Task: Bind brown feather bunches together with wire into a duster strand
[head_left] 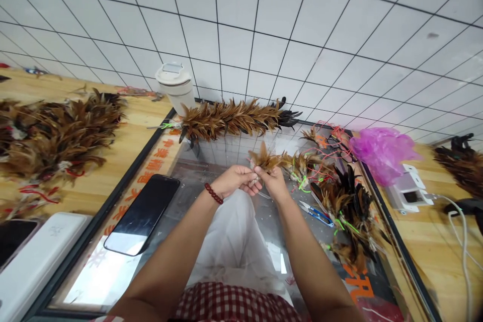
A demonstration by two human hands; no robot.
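Note:
My left hand [236, 179] and my right hand [274, 182] meet over the glass table top [181, 171], fingers pinched together on a small bunch of brown feathers [264, 159] that fans up from between them. A dark red bead bracelet [213, 193] sits on my left wrist. A long finished rope of brown feathers [232, 118] lies just behind the hands. Loose feather bundles with red and green threads [305, 166] lie right of my right hand, and blue-handled snips [316, 214] rest near my right forearm.
A black phone [143, 214] lies left of my left arm. A white lidded cup [176, 85] stands at the back. A feather pile [56, 136] covers the wooden bench on the left. A pink plastic bag [381, 151], a white device [409, 191] with cables and dark feathers [350, 211] lie right.

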